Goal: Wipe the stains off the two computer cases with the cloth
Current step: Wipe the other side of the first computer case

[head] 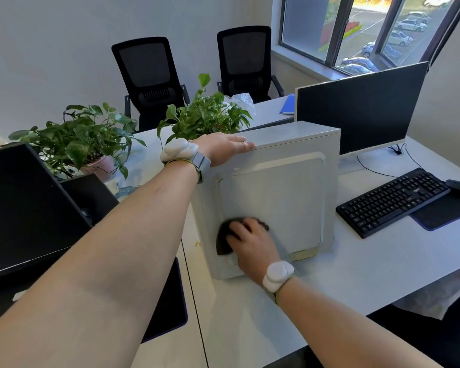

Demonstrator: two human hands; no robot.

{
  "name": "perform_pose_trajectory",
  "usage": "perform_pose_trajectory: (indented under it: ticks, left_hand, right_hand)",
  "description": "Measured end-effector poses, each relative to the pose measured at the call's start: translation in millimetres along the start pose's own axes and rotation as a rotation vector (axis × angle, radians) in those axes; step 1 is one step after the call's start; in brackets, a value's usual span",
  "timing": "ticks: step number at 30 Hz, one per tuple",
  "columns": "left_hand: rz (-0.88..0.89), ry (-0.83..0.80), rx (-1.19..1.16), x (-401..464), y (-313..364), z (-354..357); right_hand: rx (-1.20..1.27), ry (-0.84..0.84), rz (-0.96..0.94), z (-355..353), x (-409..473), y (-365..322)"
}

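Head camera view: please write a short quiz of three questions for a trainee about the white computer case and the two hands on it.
1. True or false: the left hand rests on the top edge of the white metal computer case.
2. Which hand presses the dark crumpled cloth to the case's side panel?
A. left hand
B. right hand
C. neither
3. Fill in: to the right of the case, on the white desk, lies a black ______.

Key: 1 true; 2 B; 3 keyboard
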State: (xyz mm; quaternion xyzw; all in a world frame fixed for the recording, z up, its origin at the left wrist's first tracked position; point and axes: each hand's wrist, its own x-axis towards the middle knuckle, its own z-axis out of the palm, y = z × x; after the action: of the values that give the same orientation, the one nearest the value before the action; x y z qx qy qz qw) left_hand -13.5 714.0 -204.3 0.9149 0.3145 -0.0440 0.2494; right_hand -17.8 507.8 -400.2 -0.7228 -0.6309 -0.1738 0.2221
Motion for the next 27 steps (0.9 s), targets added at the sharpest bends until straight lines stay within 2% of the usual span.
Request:
perform_pose_trajectory:
  ticks: [2, 4, 5, 7, 9, 10, 14, 16, 18, 20, 22, 24, 27]
  left_hand:
    - [0.000, 0.005, -0.002, 2.6, -1.4, 1.1]
    - [-0.001, 0.009, -0.009, 4.9, -3.3, 0.6]
    - [-0.004, 0.005, -0.008, 5.4, -3.4, 1.0]
    - [0.000, 0.007, 0.000, 7.1, -2.7, 0.6]
    - [0.008, 0.003, 0.007, 8.0, -2.9, 0.5]
    - [0.011, 0.000, 0.011, 8.2, -3.0, -0.5]
    - [0.013, -0.010, 0.026, 8.8, -4.3, -1.1]
    - [0.014, -0.012, 0.025, 8.9, -3.5, -2.0]
    - [0.017, -0.022, 0.032, 10.4, -4.8, -1.2]
    - [0.018, -0.023, 0.031, 13.2, -6.3, -0.3]
    - [0.008, -0.024, 0.023, 15.3, -6.7, -1.3]
    - [0.005, -0.030, 0.022, 14.5, -5.4, -2.4]
    - [0.029, -0.027, 0.036, 13.6, -4.9, -2.9]
  right_hand:
    - [-0.029, -0.226, -0.065, 17.0, -36.9, 0.6]
    - [-0.028, -0.509, -0.035, 22.8, -62.7, -1.0]
    - [-0.001, -0.634, 0.025, 20.6, -70.3, -3.5]
    - [0.075, -0.749, 0.196, 11.3, -71.8, -5.0]
    - [0.114, -0.629, 0.308, -10.6, -52.5, -0.7]
    - [0.150, -0.504, 0.370, -24.9, -37.2, 5.4]
    - [0.321, 0.188, 0.656, -84.7, 24.2, 52.9]
    - [0.302, 0.332, 0.747, -98.4, 48.6, 81.4]
    - [0.199, 0.382, 0.792, -92.2, 61.6, 88.1]
    - [0.094, 0.375, 0.739, -69.7, 62.2, 69.0]
    - [0.080, 0.301, 0.571, -44.6, 53.0, 35.8]
    - [0.103, 0.151, 0.366, -23.2, 36.8, 10.5]
    - [0.140, -0.028, 0.154, -15.8, 22.5, 11.7]
